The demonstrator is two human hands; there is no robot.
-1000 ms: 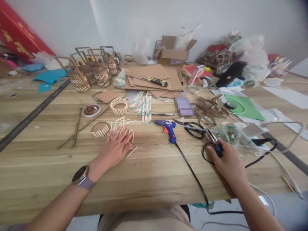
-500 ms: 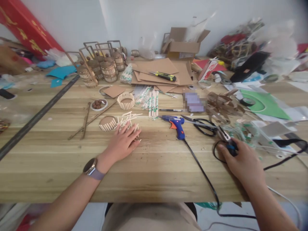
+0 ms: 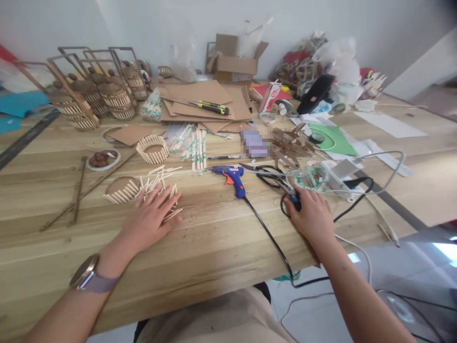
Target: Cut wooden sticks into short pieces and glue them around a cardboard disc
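Observation:
My left hand (image 3: pixel 150 221) lies palm down with its fingers spread over a loose pile of short wooden sticks (image 3: pixel 160 175). Beside it is a round base half ringed with sticks (image 3: pixel 123 189), and behind that a fully ringed stick basket (image 3: pixel 152 149). My right hand (image 3: pixel 314 216) is closed around the dark handles of a pair of pliers (image 3: pixel 295 200), low on the table. Black-handled scissors (image 3: pixel 269 175) lie just left of the pliers. Between my hands rests a blue hot glue gun (image 3: pixel 232 177), its nozzle pointing left.
Several stick-covered lanterns with tall frames (image 3: pixel 116 97) stand at the back left. A bowl of brown balls (image 3: pixel 103 159) sits near crossed twigs (image 3: pixel 79 190). Cardboard sheets (image 3: pixel 200 95) hold a utility knife (image 3: pixel 210 107). The glue gun's cord (image 3: pixel 267 233) runs off the front edge.
My view has swung to the right, so the table contents appear further left. My left hand still lies on the sticks, and my right hand still grips the pliers.

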